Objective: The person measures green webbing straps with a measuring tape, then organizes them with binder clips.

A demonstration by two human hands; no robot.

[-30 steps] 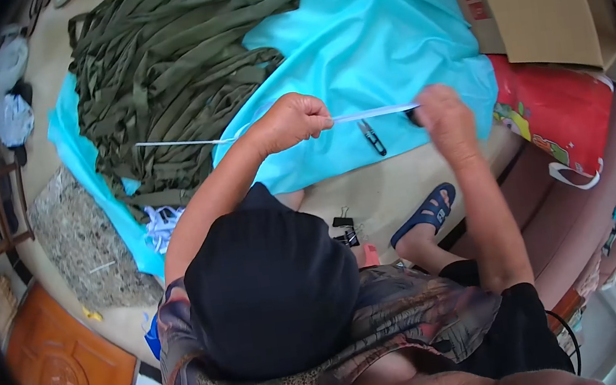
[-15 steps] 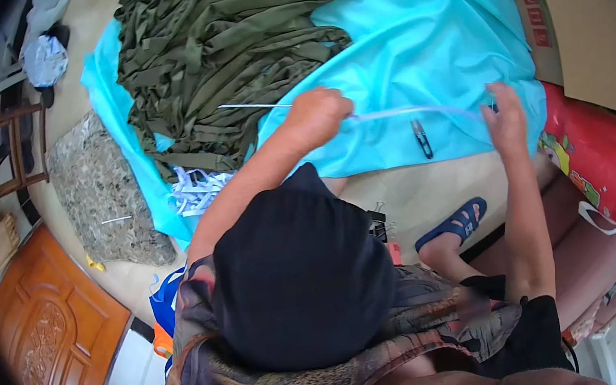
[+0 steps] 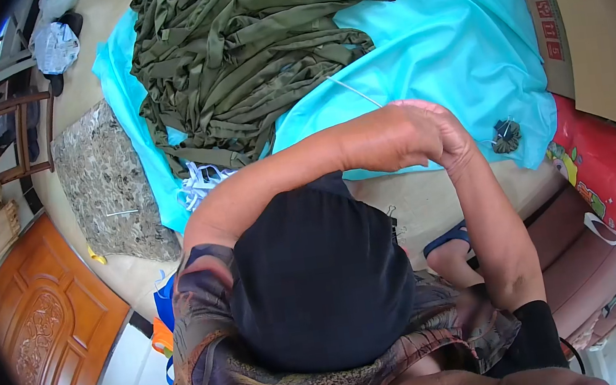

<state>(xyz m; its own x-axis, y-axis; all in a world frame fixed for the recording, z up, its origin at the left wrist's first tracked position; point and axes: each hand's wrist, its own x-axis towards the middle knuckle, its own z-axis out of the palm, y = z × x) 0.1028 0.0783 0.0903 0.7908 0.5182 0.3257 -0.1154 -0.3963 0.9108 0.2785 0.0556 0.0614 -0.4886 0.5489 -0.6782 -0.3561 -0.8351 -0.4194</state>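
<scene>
My left hand point(image 3: 390, 138) is closed in front of me, with a thin white stick point(image 3: 353, 91) sticking out from it toward the upper left. Against it is my right hand point(image 3: 448, 129), bent inward with its fingers curled; what it pinches is hidden between the hands. Below both hands spreads a turquoise cloth point(image 3: 451, 44). A large heap of dark olive fabric strips point(image 3: 230, 56) covers its left part. To the right of my right hand lies a small dark green bundle point(image 3: 506, 136). White ribbon strips point(image 3: 202, 184) are piled beside my left forearm.
A cardboard box point(image 3: 602, 18) and a red printed bag point(image 3: 604, 164) stand at the right, by a brownish-pink sofa point(image 3: 584, 251). A grey patterned mat point(image 3: 110, 178) with another thin white stick lies left. A wooden chair point(image 3: 20, 135) is farther left.
My hands were apart with a white strip stretched between them; now they meet. The left moved right, the right moved left. The small bundle now shows; the black snips are out of sight.
</scene>
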